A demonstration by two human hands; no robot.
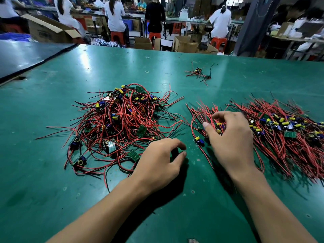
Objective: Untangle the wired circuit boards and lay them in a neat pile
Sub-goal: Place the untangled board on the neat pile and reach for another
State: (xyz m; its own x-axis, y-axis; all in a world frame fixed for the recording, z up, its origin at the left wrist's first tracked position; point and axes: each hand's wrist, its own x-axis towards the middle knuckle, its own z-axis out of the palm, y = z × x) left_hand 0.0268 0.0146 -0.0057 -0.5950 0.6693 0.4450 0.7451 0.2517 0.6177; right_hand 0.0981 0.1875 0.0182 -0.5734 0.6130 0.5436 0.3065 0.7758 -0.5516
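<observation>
1. Two bare hands work over a green table (52,172), seen from above and slightly behind.
2. Left of centre lies a tangled heap (121,120) of small circuit boards, with red and black wires sticking out in every direction.
3. At the heap's near right edge the left hand (157,155) rests on the table, fingers loosely curled and relaxed, gripping nothing.
4. Further right, the right hand (231,135) reaches into a small bunch (199,113) of wired boards. Its thumb and bent fingers pinch a few boards with yellow parts.
5. A single board (199,142) lies on the table just beside the right hand, between the two hands.
6. At the far right spreads a neat pile (280,130) — wires mostly run the same way and boards sit in a band across the middle.
7. Well apart, farther up the table, sits a little cluster (199,72) of wired boards.
8. Beyond the table, people (114,16) sit at benches on red stools, with cardboard boxes (185,44) nearby.
</observation>
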